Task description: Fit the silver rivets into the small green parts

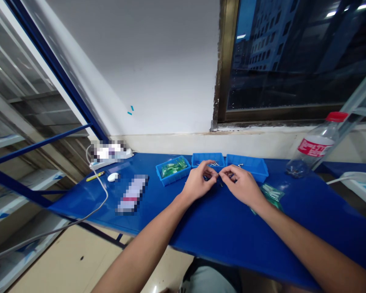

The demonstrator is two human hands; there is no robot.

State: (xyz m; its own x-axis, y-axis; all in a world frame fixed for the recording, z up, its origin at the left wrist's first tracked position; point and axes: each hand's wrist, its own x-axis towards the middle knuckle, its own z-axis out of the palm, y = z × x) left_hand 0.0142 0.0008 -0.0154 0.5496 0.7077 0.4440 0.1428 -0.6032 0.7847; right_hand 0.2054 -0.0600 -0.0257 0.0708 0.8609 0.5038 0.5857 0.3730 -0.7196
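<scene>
My left hand [200, 179] and my right hand [240, 183] meet fingertip to fingertip over the blue table, in front of the bins. Both are closed in a pinch; whatever they hold is too small to make out. Behind my left hand, a blue bin [208, 154] holds small metal pieces. The blue bin [264, 174] behind my right hand has a small piece in it. Green packets [174, 167] fill a third blue bin [166, 181] on the left. More green packets [273, 193] lie beside my right wrist, partly covered by it.
A blurred-out flat object [132, 193], a white oval item [112, 177] and a yellow cutter [95, 176] lie on the left of the table [232, 232]. A cable [105, 195] crosses its left edge. Back right stands a bottle [315, 144]; a power strip [361, 187] sits far right.
</scene>
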